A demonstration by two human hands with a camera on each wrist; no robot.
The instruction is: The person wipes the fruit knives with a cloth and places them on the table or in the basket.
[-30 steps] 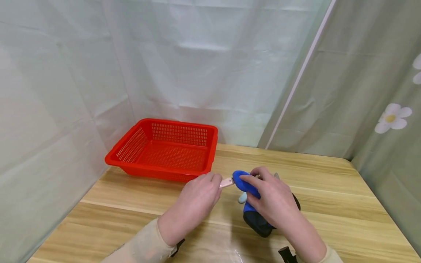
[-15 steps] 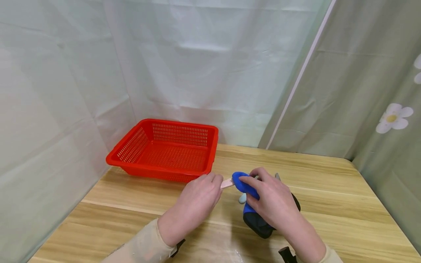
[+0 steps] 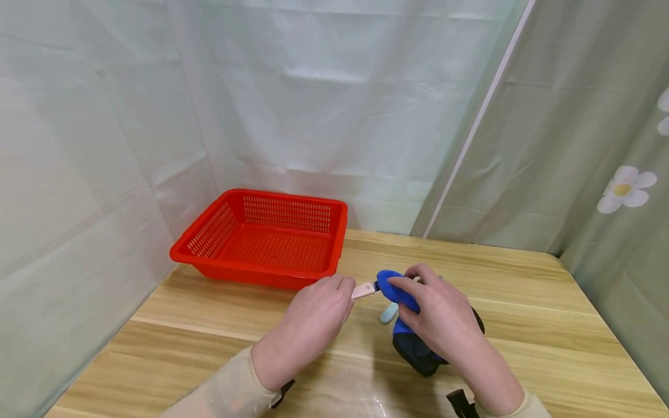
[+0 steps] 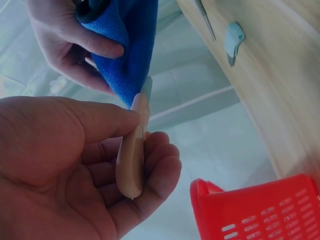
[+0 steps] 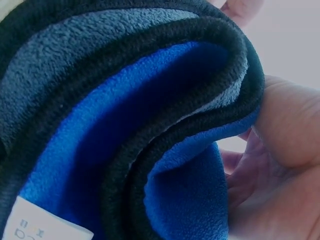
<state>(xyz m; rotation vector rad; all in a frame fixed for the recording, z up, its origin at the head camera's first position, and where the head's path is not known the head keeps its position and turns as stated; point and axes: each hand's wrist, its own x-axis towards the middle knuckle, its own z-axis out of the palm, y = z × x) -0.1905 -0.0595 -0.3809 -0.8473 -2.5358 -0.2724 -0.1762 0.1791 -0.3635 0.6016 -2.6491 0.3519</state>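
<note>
My left hand (image 3: 320, 305) grips the pink handle (image 3: 364, 290) of a small knife, thumb along its side in the left wrist view. A short stretch of its blade (image 4: 147, 88) shows between the handle and a blue cloth (image 3: 395, 288). My right hand (image 3: 438, 305) pinches the folded cloth around the rest of the blade, hiding the tip. The cloth's black-edged end hangs below the right hand. In the right wrist view, the cloth's folds (image 5: 187, 195) show a grey reverse side and a white label (image 5: 45, 222).
A red perforated basket (image 3: 256, 273) stands at the back left of the wooden table (image 3: 183, 325). Beyond the cloth lies a pale blue-handled tool (image 4: 233, 39) with a pointed metal end. A thin grey metal tool (image 4: 206, 20) lies near it. Curtains (image 3: 334, 116) close off the back and sides.
My right hand and the cloth have shifted slightly right, away from the pink handle. A bit more blade shows beside the handle. My left hand stays nearly still.
</note>
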